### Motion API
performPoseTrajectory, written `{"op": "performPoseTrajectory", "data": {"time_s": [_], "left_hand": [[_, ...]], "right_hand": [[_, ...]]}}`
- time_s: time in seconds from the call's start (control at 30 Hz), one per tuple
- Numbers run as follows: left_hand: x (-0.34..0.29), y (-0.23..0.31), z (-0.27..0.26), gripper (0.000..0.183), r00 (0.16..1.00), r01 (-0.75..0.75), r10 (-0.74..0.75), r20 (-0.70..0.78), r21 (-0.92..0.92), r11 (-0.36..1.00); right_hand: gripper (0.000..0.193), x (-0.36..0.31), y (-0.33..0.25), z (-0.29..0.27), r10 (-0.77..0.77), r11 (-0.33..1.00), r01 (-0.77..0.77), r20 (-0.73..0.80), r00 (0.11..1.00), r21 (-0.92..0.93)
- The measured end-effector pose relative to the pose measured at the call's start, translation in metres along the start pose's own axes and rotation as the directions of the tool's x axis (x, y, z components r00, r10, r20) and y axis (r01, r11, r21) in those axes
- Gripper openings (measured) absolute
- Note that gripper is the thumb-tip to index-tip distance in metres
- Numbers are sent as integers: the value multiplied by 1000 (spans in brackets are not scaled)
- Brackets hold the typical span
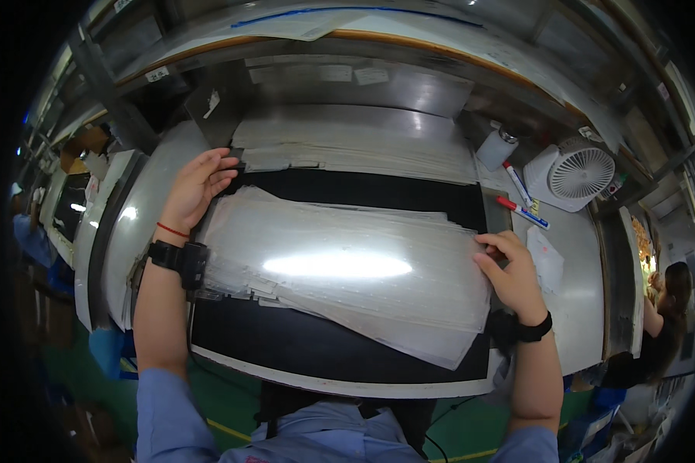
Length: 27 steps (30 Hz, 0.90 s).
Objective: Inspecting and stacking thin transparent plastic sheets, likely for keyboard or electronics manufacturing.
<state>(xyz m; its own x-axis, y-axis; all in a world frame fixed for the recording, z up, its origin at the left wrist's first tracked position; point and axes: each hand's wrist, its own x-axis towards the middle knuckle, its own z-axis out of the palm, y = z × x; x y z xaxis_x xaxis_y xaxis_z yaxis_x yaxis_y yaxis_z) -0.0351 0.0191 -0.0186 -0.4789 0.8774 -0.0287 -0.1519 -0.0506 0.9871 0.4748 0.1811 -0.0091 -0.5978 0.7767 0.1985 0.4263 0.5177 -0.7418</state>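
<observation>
A fanned stack of long, clear plastic sheets (340, 239) lies slantwise on the black mat (286, 339) before me, with a bright glare across its middle. My right hand (513, 278) is at the stack's right end, thumb and forefinger closed on a sheet's edge near the far corner. Beyond the mat rests a second, neater pile of similar sheets (363, 143). My left hand (201, 185) hovers by that pile's left end, fingers loosely bent and apart, with nothing visible in them. Whether its fingertips touch the pile is unclear.
At the right stand a white fan (575, 174) and a white bottle (496, 148). Two markers (523, 212) and a white paper piece (546, 258) lie nearby. A shelf (409, 42) crosses above the bench's back. Another person (668, 309) is at far right.
</observation>
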Motion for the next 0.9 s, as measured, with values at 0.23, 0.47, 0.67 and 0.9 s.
{"op": "performPoseTrajectory", "data": {"time_s": [0.23,0.47,0.67,0.9], "left_hand": [[0,0,-4,32,1000,3,-3,30,28,1000],[-4,4,0,33,998,46,-51,44,104,994],[-12,15,15,31,988,74,-92,124,142,987],[-20,20,27,34,953,125,-178,244,218,968]], "right_hand": [[35,-1,-12,-1,-105,992,110,85,991,-60],[22,0,-3,-1,-123,991,121,-34,992,-60],[12,-3,7,6,42,934,25,-179,983,356],[11,0,6,8,161,902,-43,-244,956,429]]}}
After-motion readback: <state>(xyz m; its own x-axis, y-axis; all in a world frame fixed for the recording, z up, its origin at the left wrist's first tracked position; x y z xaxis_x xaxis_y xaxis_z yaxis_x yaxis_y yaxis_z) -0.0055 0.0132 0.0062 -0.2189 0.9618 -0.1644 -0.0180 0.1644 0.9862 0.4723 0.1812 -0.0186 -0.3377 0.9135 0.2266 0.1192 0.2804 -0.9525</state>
